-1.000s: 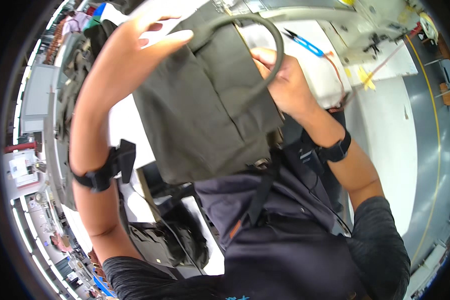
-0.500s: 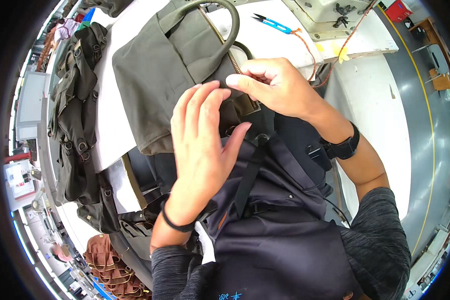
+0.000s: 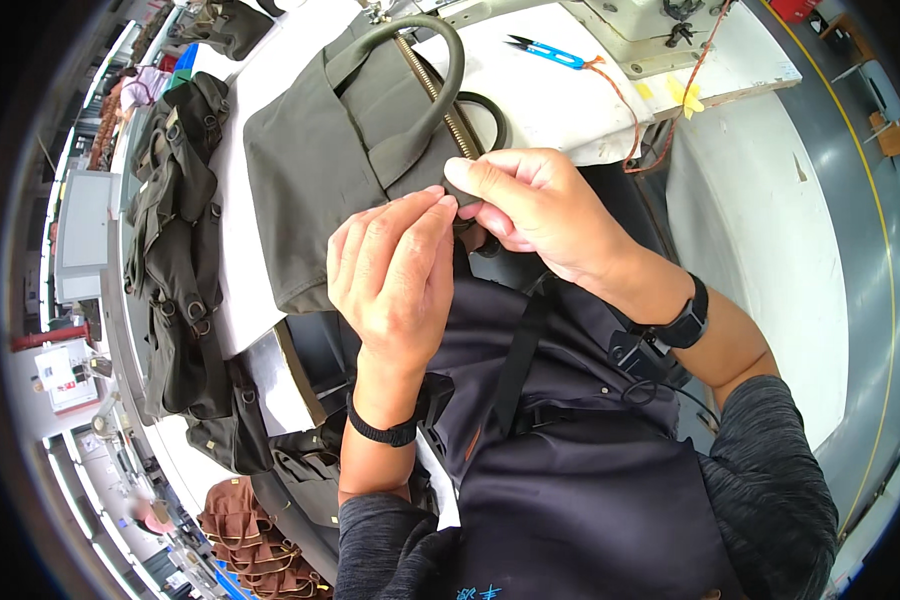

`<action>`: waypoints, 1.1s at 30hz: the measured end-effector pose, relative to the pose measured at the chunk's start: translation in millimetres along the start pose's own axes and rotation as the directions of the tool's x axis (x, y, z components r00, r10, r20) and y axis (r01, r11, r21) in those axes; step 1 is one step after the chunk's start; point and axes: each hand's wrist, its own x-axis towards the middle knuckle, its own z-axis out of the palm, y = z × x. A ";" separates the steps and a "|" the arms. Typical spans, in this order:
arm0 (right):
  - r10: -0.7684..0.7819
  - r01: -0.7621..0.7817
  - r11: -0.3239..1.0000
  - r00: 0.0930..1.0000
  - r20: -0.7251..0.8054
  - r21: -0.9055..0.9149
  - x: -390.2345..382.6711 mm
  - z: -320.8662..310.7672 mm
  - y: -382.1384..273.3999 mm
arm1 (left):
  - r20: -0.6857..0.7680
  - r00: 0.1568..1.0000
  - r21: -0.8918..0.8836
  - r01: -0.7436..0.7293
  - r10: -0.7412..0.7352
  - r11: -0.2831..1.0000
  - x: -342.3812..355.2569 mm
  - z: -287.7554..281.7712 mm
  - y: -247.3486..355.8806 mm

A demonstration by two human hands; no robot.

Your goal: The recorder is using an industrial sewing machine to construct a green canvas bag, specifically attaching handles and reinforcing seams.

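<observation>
A dark olive-green handbag (image 3: 305, 170) lies on the white tabletop in front of me, with a rounded handle (image 3: 456, 62) and a brass-toothed zipper (image 3: 432, 88) along its top. At the near end of that zipper both hands meet, fingertips almost touching. My right hand (image 3: 540, 205) pinches the bag's edge there between thumb and fingers. My left hand (image 3: 390, 265) is closed, its fingertips drawn together on the same edge. The small part between the fingers is mostly hidden.
Blue thread snips (image 3: 548, 50) on an orange cord lie beyond the bag, near a sewing machine's base (image 3: 635, 35). Similar dark green bag pieces (image 3: 185, 250) are heaped along the left. A brown stack (image 3: 245, 530) sits at lower left.
My left hand's spread fingers have closed in on the bag's edge. The right hand has come slightly nearer and now pinches the edge below the zipper.
</observation>
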 end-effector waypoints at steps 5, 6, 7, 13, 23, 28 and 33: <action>-0.021 0.017 0.988 1.000 -0.023 -0.154 -3.1 -5.0 5.6 | 0.052 0.999 0.008 0.015 -0.015 1.000 -7.4 6.2 -2.1; -0.028 0.022 0.989 0.999 -0.042 -0.149 -2.7 -4.9 6.5 | 0.055 0.998 0.007 0.013 -0.013 1.000 -9.0 6.3 -1.1; -0.046 0.039 0.991 0.998 -0.049 -0.130 -1.8 -4.8 7.3 | 0.067 0.997 0.002 0.040 -0.040 0.999 -10.3 7.1 0.2; 0.075 -0.074 0.997 0.997 -0.025 0.037 1.7 -10.1 9.9 | 0.057 0.997 -0.020 0.052 -0.051 0.998 -12.8 12.3 1.0; -0.026 0.024 0.999 0.999 -0.039 -0.038 3.8 -6.7 19.0 | 0.115 0.991 -0.019 0.072 -0.069 0.997 -13.0 7.9 2.1; -0.072 0.073 0.997 0.996 -0.044 0.015 1.1 -8.6 26.1 | 0.411 0.899 -0.125 0.218 -0.149 0.968 25.9 -38.5 7.7; -0.047 0.044 0.999 0.992 -0.115 -0.032 4.0 -7.1 30.5 | 0.384 0.883 -0.056 -0.269 0.270 0.962 89.1 -7.8 -21.2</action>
